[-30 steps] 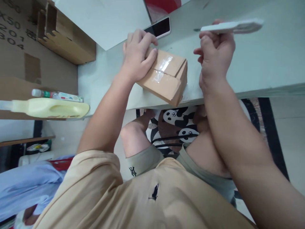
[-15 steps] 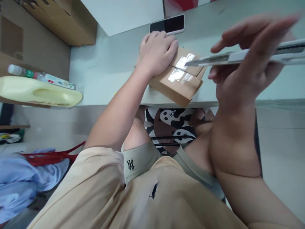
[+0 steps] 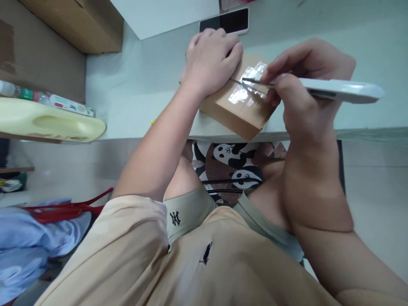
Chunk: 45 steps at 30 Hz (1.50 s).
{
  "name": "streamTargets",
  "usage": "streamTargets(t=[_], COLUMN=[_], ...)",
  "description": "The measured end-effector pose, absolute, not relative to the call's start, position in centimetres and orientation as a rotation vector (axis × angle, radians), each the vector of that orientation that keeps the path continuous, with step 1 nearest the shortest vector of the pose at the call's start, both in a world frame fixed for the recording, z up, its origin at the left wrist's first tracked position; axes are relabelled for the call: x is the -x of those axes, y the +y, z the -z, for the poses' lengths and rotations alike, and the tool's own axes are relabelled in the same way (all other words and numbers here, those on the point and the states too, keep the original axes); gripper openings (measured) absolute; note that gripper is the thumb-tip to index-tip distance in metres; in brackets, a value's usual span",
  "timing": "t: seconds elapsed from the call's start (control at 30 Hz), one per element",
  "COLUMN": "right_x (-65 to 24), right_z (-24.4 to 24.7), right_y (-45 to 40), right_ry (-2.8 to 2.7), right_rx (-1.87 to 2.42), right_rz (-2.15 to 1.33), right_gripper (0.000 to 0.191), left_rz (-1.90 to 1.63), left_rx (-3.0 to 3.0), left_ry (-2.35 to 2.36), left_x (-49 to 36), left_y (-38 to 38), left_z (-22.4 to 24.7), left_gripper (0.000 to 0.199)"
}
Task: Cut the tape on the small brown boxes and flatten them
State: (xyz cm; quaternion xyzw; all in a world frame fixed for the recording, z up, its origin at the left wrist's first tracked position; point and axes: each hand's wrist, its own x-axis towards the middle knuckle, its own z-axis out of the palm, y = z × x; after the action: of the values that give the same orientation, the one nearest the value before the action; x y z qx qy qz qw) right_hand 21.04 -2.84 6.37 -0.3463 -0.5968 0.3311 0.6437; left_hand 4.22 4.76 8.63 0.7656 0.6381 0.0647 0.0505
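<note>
Cardboard box [image 3: 234, 111] sits near the middle of the scene, set askew at the near edge of the pale tabletop [image 3: 143, 85], taped side up. The left hand [image 3: 212, 61] lies palm down across the box's left end; I cannot tell whether that grip clamps the far side or simply presses. The right hand's [image 3: 314, 85] grip is together, clamped on a white utility knife [image 3: 357, 90], with the blade [image 3: 253, 80] pointing left over the clear tape [image 3: 239, 94] at the flap seam. Whether the tip touches the tape, I can't tell.

To my eye, this wants a light touch — only the tip in the tape, shallow enough to spare whatever might lie under the flaps. The blade points towards the left hand, so strokes are safer drawn rightwards, away from those fingers. Steady pressure from the left palm should stop the box twisting, and a little more tabletop under its near corner would help — it sits right at the edge. The phone [image 3: 234, 22] lies just beyond, on the far side, best left out of the blade's path.
</note>
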Motion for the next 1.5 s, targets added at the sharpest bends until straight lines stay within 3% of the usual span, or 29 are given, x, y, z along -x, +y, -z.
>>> streamTargets(t=[0.33, 0.53, 0.93, 1.1, 1.23, 1.33, 1.4, 1.5], right_x=[-21.9, -21.8, -22.5, -22.7, -23.4, -24.2, -24.6, -24.8], right_z=[-6.4, -7.2, -7.3, -8.4, -8.2, -6.7, -5.5, -3.9], right_y=[-3.5, -3.5, -3.4, -3.8, -3.1, -1.7, -0.7, 0.2], right_ry=[-1.621, -1.749, -1.521, -1.2, -1.011, -1.139, -1.252, -1.41], right_rx=[0.896, 0.854, 0.983, 0.93, 0.937, 1.008, 1.118, 1.301], right_rz=[-0.664, -0.533, -0.651, -0.54, -0.472, -0.499, -0.502, -0.505], right_gripper=[0.016, 0.026, 0.017, 0.024, 0.024, 0.014, 0.012, 0.03], left_rz=[-0.267, -0.338, -0.371, -0.5, -0.922, -1.289, -1.274, -1.268], left_rx=[-2.349, -2.294, -2.364, -2.359, -2.425, -2.344, -2.259, -2.225], left_ry=[1.903, 1.922, 1.894, 1.793, 1.642, 1.856, 1.983, 2.01], left_x=[-3.7, -3.7, -3.3, -2.9, -2.4, -1.3, -0.4, 0.8], left_y=[5.1, 5.7, 5.8, 5.5, 4.3, 3.2, 2.4, 1.0], left_z=[-8.2, -7.7, -7.0, -7.3, -8.1, -7.8, -7.2, -6.1], left_gripper=[0.03, 0.022, 0.024, 0.023, 0.016, 0.036, 0.046, 0.052])
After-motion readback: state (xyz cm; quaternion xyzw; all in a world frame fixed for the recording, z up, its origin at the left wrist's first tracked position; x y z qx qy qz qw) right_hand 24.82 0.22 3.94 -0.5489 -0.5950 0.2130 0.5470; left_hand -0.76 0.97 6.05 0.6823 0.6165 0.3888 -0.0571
